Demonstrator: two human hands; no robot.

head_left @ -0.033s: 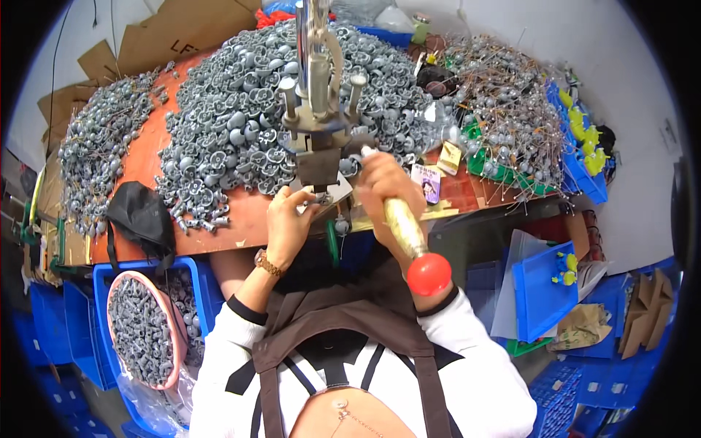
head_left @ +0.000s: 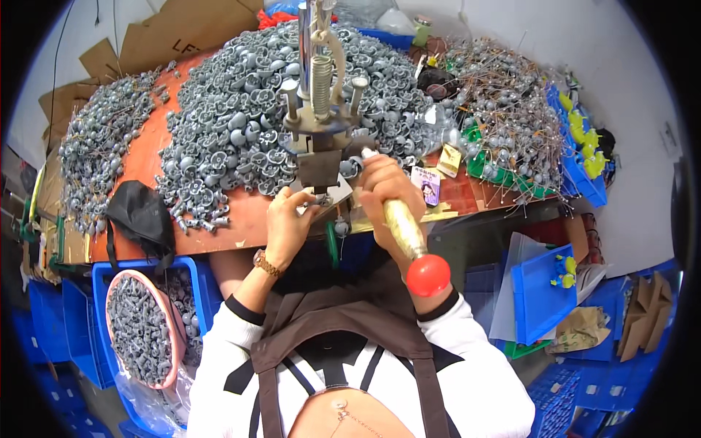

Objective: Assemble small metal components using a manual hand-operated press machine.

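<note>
A small metal hand press (head_left: 321, 124) with a spring and upright posts stands at the near edge of the orange table (head_left: 241, 219). My right hand (head_left: 385, 184) is closed around the press lever (head_left: 401, 226), a yellowish handle ending in a red ball (head_left: 428, 275) that points toward my chest. My left hand (head_left: 286, 220), with a watch on the wrist, reaches to the press base (head_left: 325, 191). Its fingertips pinch a small grey part there, mostly hidden by the fingers. A big heap of grey cup-shaped metal parts (head_left: 234, 124) lies behind and left of the press.
Another grey heap (head_left: 98, 153) covers the table's left end, with a black cloth (head_left: 139, 215) beside it. Wire-stemmed parts (head_left: 504, 117) pile at the right. A pink-rimmed basin of grey parts (head_left: 142, 328) sits in a blue crate at lower left. Blue crates (head_left: 544, 299) stand at the right.
</note>
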